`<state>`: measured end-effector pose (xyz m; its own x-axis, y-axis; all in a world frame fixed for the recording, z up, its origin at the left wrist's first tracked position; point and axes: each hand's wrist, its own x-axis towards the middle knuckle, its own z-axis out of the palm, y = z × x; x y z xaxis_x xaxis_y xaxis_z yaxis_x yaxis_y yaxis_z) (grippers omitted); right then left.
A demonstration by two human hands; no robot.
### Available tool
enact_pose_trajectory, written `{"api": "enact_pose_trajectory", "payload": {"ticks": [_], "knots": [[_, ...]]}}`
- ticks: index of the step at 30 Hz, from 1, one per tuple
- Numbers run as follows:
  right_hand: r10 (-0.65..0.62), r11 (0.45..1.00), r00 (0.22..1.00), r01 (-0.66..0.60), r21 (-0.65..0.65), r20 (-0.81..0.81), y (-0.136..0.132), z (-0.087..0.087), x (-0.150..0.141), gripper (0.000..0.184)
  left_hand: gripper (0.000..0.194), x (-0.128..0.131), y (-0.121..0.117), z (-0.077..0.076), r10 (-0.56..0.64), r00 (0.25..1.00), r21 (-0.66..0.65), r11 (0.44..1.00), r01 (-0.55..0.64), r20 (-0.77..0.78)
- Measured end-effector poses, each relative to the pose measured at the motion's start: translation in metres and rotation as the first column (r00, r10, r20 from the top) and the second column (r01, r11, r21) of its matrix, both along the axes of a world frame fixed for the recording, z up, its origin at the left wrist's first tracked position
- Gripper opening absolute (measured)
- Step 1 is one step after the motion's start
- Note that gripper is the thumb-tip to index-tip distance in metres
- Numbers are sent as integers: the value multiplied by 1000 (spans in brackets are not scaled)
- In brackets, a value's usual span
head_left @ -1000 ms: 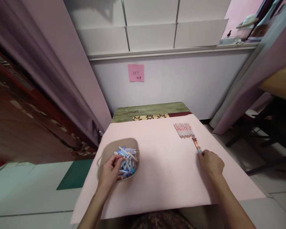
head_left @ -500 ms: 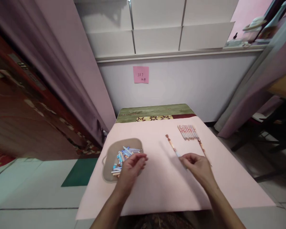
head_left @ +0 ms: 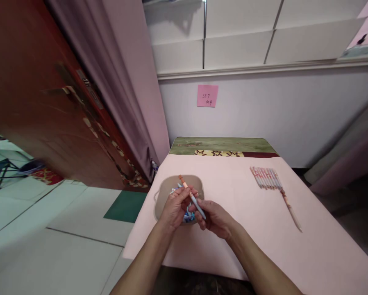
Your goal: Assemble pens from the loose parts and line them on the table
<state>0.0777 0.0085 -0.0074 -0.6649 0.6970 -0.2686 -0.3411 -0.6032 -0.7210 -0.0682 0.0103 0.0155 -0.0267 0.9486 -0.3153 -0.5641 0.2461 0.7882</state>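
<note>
Above the beige basket (head_left: 165, 192), both hands grip one pen (head_left: 194, 200) with a brown top, an orange upper barrel and a light blue lower part. The pen is tilted, its brown top pointing up and left. My left hand (head_left: 175, 207) pinches the orange part. My right hand (head_left: 214, 216) has its fingers round the light blue lower end. Blue, white and other pen parts (head_left: 188, 216) lie in the basket, partly hidden by my hands.
On the pink-covered table (head_left: 233, 246), several pens lie side by side in a row (head_left: 266, 178) at the right. A single pen (head_left: 291, 209) lies just below the row. A pink note (head_left: 207, 96) is stuck on the wall behind. A reddish door (head_left: 48, 102) stands left.
My right hand has brought the pen left from mid-table to over the basket. My left hand has closed on it too. The view has turned left.
</note>
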Motion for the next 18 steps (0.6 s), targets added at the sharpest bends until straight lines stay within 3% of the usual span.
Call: {"api": "enact_pose_trajectory", "payload": {"ticks": [4,7,13,16,18], "knots": [[-17,986,994,-2,-169,-110,2,1,-18,35,24,-13,2,0,-2,1000,58,998,1,15],[-22,981,992,-2,-193,-122,4,4,-25,37,27,-22,3,1,-49,999,79,996,48,12],[-136,984,976,112,141,169,15,11,-31,47,19,-29,12,1,17,999,66,998,-20,39],[-268,920,929,169,353,254,24,8,-35,43,15,-30,21,1,69,997,61,996,-71,35],[-386,839,868,190,509,312,32,7,-37,36,12,-32,28,1,101,995,61,993,-102,28]]}}
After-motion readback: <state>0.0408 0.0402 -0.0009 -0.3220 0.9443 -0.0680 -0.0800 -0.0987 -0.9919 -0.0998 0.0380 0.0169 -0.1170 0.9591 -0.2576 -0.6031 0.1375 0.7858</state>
